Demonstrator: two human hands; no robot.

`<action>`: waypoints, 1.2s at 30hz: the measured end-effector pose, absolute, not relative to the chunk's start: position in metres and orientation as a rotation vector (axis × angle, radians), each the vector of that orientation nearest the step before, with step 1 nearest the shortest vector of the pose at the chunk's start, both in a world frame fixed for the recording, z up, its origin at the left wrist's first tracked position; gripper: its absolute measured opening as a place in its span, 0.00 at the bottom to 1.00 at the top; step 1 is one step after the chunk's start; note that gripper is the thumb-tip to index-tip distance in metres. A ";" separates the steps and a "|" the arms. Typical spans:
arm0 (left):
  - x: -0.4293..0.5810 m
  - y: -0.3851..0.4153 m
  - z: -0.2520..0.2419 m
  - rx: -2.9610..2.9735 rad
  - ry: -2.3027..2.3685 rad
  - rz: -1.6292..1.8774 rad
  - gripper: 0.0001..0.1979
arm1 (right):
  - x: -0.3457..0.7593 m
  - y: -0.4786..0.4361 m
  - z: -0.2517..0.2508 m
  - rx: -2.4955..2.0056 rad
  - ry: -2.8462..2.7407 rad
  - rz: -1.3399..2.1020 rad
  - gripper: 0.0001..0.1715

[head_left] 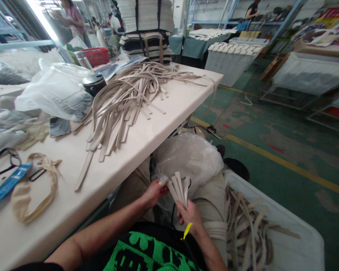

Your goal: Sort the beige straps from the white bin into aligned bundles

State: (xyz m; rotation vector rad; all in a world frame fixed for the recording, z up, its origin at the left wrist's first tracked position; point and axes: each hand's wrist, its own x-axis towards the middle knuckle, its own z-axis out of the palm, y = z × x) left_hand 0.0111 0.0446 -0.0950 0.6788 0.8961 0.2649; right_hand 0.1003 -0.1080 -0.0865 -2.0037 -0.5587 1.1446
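Observation:
Several beige fabric strips (179,188) stand fanned out above my right hand (189,215), whose fingers are wrapped round their lower part. Just left of the strips is my left hand (155,192), its fingers closed near their upper ends; a small pale piece shows at its fingertips, too unclear to name. Both hands are over my lap, where a clear plastic bag (190,156) lies. On the table (146,150) to the left spreads a large heap of similar strips (129,98). More strips (247,229) lie in a white bin at my right side.
The white bin's rim (285,210) borders my right leg. A lidded dark cup (93,82), plastic bags (55,90), glasses (12,158) and a blue packet (9,184) are on the table. Stacked fabric (146,17) stands behind. A person (73,19) is far left.

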 end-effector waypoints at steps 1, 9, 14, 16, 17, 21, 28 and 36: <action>0.011 0.045 -0.096 0.696 0.902 0.262 0.27 | 0.100 -0.108 -0.086 -2.006 -0.560 1.147 0.24; 0.009 0.048 -0.101 0.817 0.938 0.240 0.26 | 0.105 -0.105 -0.086 -1.964 -0.590 1.178 0.21; 0.010 0.053 -0.092 0.915 0.911 0.308 0.22 | 0.108 -0.100 -0.078 -1.924 -0.627 1.222 0.22; 0.009 0.054 -0.090 0.871 0.905 0.281 0.22 | 0.106 -0.100 -0.073 -1.920 -0.627 1.215 0.23; 0.009 0.053 -0.090 0.830 0.909 0.261 0.23 | 0.106 -0.099 -0.072 -1.919 -0.625 1.216 0.23; 0.008 0.043 -0.090 0.789 0.880 0.174 0.25 | 0.104 -0.096 -0.068 -1.888 -0.614 1.245 0.26; 0.012 0.030 -0.085 0.847 0.854 0.171 0.27 | 0.114 -0.092 -0.058 -1.757 -0.609 1.206 0.28; 0.008 0.043 -0.083 0.630 0.964 0.183 0.31 | 0.138 -0.138 -0.045 -1.805 -0.553 1.277 0.22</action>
